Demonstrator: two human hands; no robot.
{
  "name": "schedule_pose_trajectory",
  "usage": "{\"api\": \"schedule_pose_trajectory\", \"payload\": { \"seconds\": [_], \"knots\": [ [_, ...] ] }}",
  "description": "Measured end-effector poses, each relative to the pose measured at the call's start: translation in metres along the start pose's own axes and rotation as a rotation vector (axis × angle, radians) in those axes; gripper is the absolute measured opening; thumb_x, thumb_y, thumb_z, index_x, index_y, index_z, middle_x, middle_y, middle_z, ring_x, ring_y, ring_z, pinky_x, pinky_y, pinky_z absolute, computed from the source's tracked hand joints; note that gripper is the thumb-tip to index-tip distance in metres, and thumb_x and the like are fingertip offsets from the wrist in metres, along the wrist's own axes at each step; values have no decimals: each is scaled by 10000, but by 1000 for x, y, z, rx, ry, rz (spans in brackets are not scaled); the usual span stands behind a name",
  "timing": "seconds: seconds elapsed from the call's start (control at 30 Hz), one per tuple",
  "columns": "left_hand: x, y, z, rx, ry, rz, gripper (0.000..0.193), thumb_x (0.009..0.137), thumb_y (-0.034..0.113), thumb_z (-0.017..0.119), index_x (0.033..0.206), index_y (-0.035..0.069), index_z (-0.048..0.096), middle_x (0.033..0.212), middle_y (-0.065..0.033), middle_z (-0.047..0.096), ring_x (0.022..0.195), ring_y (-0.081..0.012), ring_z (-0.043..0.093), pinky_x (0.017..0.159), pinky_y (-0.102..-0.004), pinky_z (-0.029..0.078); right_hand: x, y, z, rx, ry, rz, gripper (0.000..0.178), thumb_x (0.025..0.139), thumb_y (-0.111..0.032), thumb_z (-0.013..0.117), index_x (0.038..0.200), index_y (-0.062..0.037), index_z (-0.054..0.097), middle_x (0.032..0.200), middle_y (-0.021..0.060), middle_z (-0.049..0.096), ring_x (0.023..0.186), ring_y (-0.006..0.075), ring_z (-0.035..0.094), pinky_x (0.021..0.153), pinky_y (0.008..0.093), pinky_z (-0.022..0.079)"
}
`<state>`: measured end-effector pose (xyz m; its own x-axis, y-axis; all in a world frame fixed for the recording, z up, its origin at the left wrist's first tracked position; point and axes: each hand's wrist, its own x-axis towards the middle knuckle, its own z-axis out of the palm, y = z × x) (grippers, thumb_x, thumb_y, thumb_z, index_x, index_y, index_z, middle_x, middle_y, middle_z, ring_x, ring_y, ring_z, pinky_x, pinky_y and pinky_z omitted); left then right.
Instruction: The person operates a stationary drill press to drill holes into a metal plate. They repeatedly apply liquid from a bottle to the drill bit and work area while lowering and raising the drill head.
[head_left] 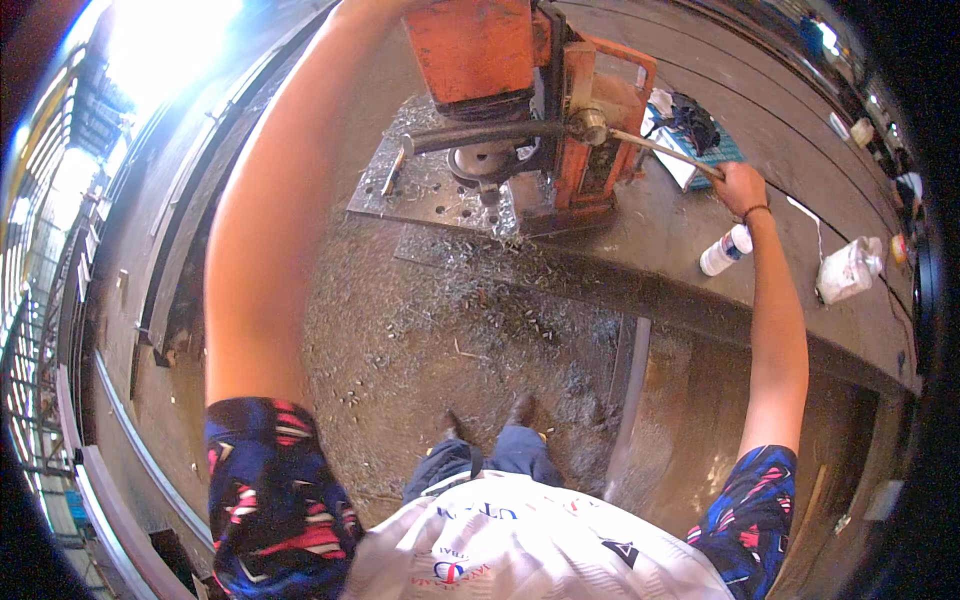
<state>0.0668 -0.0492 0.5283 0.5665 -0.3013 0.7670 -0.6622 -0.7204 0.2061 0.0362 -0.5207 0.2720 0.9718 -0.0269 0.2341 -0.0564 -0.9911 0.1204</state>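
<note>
An orange magnetic drill [480, 55] stands at the top centre, its cutter lowered close to a steel plate [372, 203] with several drilled holes. My right hand [741, 188] is wrapped round the end of a feed lever [660, 146] that sticks out from the drill's hub. Another lever [480, 133] of the same hub points left across the front of the drill. My left arm reaches up to the drill's top left side. There my left hand [385, 8] is cut off by the picture's upper edge, with its fingers out of sight.
Metal shavings lie on the plate and the floor below. On the dark steel beam to the right are a white bottle [726, 250], a white jug [849, 270] and a black cloth [688, 122] on a blue and white packet [722, 156]. Long beams [180, 230] run along the left.
</note>
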Motion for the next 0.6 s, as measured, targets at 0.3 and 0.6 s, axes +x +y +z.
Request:
{"api": "schedule_pose_trajectory", "payload": {
  "seconds": [0.3, 0.6],
  "knots": [
    [21, -47, 16, -3, -163, -20, 701, 776, 627, 666, 1141, 29, 675, 1055, -193, 696, 1017, -320, 663, 905, -388, 503, -88, -63, -27, -128, 102, 180, 302, 879, -410, 582, 896, -148, 732, 798, 175, 685, 740, 376, 669, 633, 468, 540],
    [45, -91, 57, -195, -66, 76, 633, 827, 533, 672, 1187, 16, 607, 1152, -216, 643, 1092, -314, 615, 935, -403, 472, -135, -133, -78, -163, 129, 321, 264, 861, -381, 618, 859, -129, 699, 725, 161, 657, 646, 369, 647, 571, 473, 509]
  ]
}}
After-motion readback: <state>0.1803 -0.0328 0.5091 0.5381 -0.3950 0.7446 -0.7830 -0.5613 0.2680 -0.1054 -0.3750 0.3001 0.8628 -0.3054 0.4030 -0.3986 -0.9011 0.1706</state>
